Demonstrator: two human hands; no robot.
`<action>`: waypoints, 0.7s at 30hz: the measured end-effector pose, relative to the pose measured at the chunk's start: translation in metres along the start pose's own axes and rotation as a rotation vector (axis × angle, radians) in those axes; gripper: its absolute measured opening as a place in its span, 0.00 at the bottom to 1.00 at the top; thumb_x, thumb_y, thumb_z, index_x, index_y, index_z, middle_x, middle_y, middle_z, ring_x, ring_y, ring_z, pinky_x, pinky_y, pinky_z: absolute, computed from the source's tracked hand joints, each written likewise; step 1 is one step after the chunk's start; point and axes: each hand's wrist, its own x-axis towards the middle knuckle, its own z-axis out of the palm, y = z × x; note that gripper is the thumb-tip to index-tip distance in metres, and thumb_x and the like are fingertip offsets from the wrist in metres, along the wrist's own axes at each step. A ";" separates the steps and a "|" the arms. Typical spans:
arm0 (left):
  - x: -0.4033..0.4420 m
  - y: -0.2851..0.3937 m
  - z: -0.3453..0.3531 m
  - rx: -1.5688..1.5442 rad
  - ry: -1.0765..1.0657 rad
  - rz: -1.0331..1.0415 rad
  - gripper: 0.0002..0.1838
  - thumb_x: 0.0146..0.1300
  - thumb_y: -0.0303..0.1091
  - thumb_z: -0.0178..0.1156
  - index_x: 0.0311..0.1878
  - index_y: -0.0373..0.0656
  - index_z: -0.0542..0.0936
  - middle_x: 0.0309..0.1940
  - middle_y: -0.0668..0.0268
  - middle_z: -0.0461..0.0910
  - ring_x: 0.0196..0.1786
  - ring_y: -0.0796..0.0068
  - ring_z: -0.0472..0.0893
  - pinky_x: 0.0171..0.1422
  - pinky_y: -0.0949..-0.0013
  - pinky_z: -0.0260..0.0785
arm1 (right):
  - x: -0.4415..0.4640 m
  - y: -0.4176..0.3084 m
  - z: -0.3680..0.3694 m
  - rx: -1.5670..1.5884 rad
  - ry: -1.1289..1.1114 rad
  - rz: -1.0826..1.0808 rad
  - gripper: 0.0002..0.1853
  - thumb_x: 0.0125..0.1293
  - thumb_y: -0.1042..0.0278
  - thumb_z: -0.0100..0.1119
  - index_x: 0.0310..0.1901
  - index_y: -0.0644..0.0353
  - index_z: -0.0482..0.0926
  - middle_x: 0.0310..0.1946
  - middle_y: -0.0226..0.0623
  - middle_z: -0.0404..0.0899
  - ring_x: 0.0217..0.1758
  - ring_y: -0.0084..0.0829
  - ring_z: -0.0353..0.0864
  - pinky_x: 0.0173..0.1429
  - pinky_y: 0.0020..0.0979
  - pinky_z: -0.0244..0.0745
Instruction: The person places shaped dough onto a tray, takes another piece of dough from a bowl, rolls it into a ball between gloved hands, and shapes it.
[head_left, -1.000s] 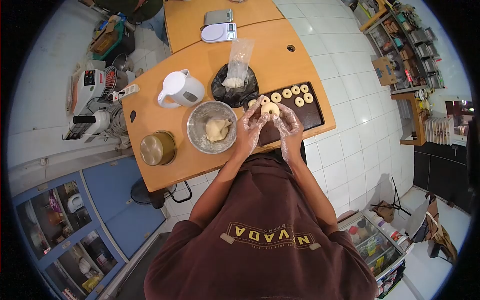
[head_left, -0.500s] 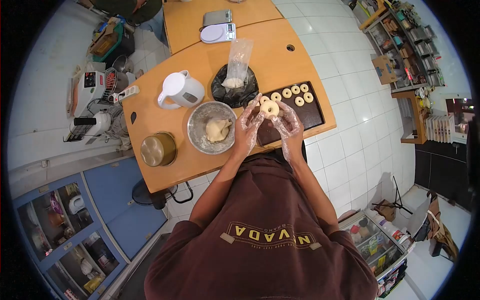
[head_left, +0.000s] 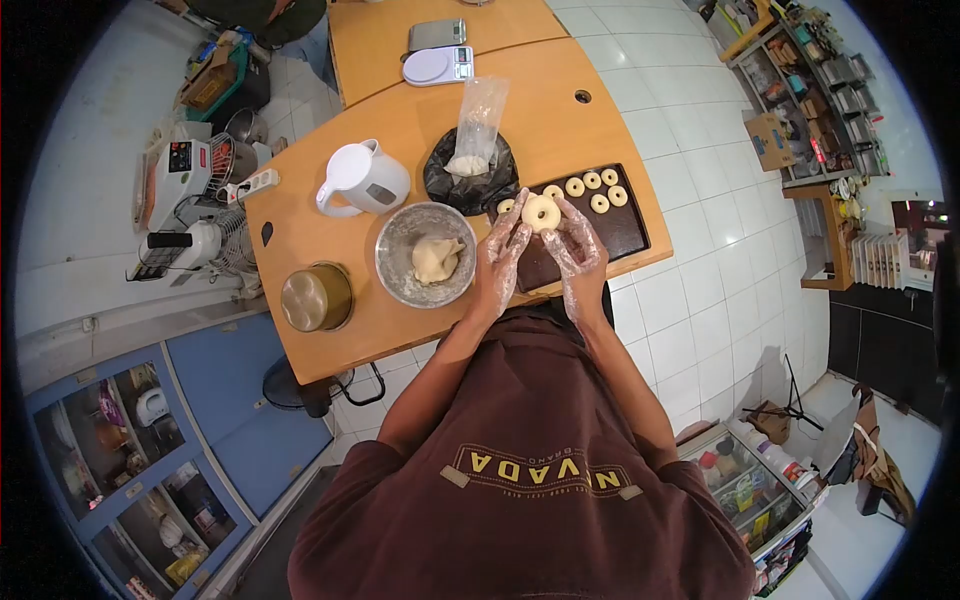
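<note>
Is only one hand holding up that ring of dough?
No, the left hand and the right hand both hold the dough ring, from opposite sides.

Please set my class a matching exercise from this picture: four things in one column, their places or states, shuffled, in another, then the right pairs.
1. Left hand and right hand
2. Dough lump
3. Group of dough rings
4. White kitchen scale

A. Inside a metal bowl
B. Beside a grey scale
C. Holding one dough ring between them
D. On a dark tray

Pairs: 1-C; 2-A; 3-D; 4-B
</note>
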 end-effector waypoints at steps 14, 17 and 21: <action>0.000 0.004 -0.004 -0.300 0.057 -0.129 0.21 0.79 0.31 0.58 0.69 0.33 0.75 0.66 0.60 0.79 0.66 0.71 0.78 0.70 0.63 0.72 | 0.001 -0.004 -0.002 0.009 -0.023 0.024 0.27 0.71 0.80 0.67 0.70 0.65 0.75 0.58 0.35 0.82 0.58 0.22 0.81 0.64 0.26 0.77; 0.001 -0.009 -0.010 -0.305 0.084 -0.159 0.19 0.79 0.31 0.57 0.68 0.33 0.76 0.64 0.60 0.80 0.65 0.71 0.79 0.69 0.63 0.73 | 0.001 -0.006 -0.001 -0.002 -0.020 -0.020 0.27 0.71 0.81 0.66 0.70 0.65 0.75 0.59 0.35 0.82 0.59 0.23 0.81 0.65 0.26 0.77; 0.000 -0.016 -0.011 -0.339 0.101 -0.152 0.19 0.79 0.30 0.57 0.68 0.33 0.76 0.64 0.61 0.80 0.63 0.72 0.80 0.68 0.64 0.74 | 0.002 -0.002 -0.002 0.063 -0.036 -0.003 0.25 0.70 0.82 0.66 0.68 0.66 0.75 0.60 0.37 0.81 0.60 0.24 0.81 0.65 0.27 0.77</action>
